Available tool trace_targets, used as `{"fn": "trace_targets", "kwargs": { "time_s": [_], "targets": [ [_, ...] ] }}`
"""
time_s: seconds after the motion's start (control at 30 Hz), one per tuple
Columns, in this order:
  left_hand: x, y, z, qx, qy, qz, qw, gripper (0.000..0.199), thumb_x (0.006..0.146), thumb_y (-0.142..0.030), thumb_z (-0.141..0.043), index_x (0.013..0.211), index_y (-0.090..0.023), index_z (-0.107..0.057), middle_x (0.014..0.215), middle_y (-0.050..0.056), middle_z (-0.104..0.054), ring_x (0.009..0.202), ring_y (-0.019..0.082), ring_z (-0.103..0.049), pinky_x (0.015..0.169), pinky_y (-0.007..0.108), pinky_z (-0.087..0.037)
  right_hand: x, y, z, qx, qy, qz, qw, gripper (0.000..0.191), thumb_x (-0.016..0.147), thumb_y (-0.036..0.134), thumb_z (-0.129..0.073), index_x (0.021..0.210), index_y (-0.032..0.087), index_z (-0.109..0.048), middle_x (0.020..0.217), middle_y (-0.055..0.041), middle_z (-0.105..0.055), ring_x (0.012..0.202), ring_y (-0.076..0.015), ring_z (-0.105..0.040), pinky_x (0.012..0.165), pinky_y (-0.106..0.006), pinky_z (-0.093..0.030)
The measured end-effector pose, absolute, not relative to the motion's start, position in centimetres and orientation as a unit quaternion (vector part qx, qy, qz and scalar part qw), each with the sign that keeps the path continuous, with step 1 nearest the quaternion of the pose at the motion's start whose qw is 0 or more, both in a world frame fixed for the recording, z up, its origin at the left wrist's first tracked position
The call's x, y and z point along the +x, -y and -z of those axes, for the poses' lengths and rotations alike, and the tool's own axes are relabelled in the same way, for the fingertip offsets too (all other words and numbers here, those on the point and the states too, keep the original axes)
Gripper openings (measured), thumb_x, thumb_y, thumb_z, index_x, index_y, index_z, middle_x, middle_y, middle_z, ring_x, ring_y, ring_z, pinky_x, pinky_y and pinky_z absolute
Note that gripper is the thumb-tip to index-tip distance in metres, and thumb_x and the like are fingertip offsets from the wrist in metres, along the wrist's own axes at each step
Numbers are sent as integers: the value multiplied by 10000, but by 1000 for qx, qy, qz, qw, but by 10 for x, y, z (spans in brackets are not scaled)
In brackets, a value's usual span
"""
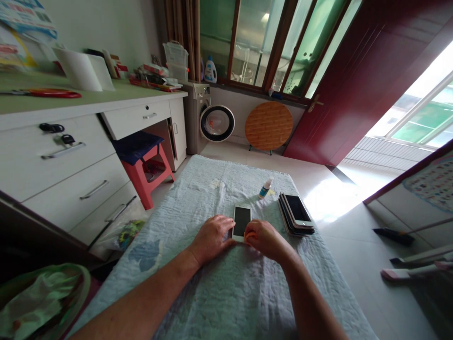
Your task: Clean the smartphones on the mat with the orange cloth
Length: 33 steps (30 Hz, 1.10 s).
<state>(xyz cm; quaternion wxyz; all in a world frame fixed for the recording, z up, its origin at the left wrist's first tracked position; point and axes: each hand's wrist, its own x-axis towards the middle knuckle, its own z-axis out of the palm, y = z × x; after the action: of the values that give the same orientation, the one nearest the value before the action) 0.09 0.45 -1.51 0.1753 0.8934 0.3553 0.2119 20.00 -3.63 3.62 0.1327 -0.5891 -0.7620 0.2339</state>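
Observation:
A white smartphone (pixel 242 222) with a dark screen lies face up on the pale blue cloth cover in front of me. My left hand (pixel 214 234) grips its left side, fingers along the upper edge and thumb near the bottom corner. Over the phone's lower right part, my right hand (pixel 264 238) is closed on a small orange piece (pixel 250 235), mostly hidden by the fingers; its kind cannot be made out. Beyond the phone stands a small spray bottle (pixel 265 188) with a blue label. To the right, several phones and tablets are stacked (pixel 297 212).
The cloth-covered table (pixel 219 288) stretches before me. On the left are a white desk (pixel 141 111) with drawers and a red stool (pixel 148 170). A washing machine (pixel 196 108) with its door open, a round wooden tabletop (pixel 269 125) and a red door (pixel 339 71) stand beyond.

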Motion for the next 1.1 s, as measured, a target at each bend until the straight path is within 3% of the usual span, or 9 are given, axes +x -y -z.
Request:
{"fn": "trace_targets", "kwargs": {
  "time_s": [0.27,0.43,0.73,1.1],
  "targets": [
    [1,-7,20,893,-339,-240,176,494,872,-549,-572,1138,-143,-665,1180,113,-673,1109,278,-588,988,423,-459,174,38,-24,-575,781,-203,137,163,843,140,-521,734,173,-636,803,3,-563,696,-82,-501,640,-188,-317],
    [0,-7,19,894,-342,-228,176,531,842,-570,-603,1167,-153,-656,1214,121,-660,1142,287,-580,1006,432,-449,180,40,-34,-582,780,-206,102,198,826,127,-506,716,180,-661,791,-1,-579,708,-90,-520,652,-202,-317],
    [0,-4,14,892,-365,-200,177,460,796,-366,-732,1195,-156,-641,1254,112,-643,1184,268,-559,1041,407,-424,198,42,-45,-612,761,-210,39,215,760,114,-497,734,185,-698,789,-20,-632,720,-114,-548,666,-222,-330],
    [0,-8,19,896,-344,-214,182,522,841,-531,-630,1189,-142,-644,1237,118,-650,1165,274,-566,1028,413,-433,176,42,-32,-576,784,-214,87,210,830,145,-489,747,175,-679,829,-12,-581,710,-90,-514,648,-208,-315]
  ]
}}
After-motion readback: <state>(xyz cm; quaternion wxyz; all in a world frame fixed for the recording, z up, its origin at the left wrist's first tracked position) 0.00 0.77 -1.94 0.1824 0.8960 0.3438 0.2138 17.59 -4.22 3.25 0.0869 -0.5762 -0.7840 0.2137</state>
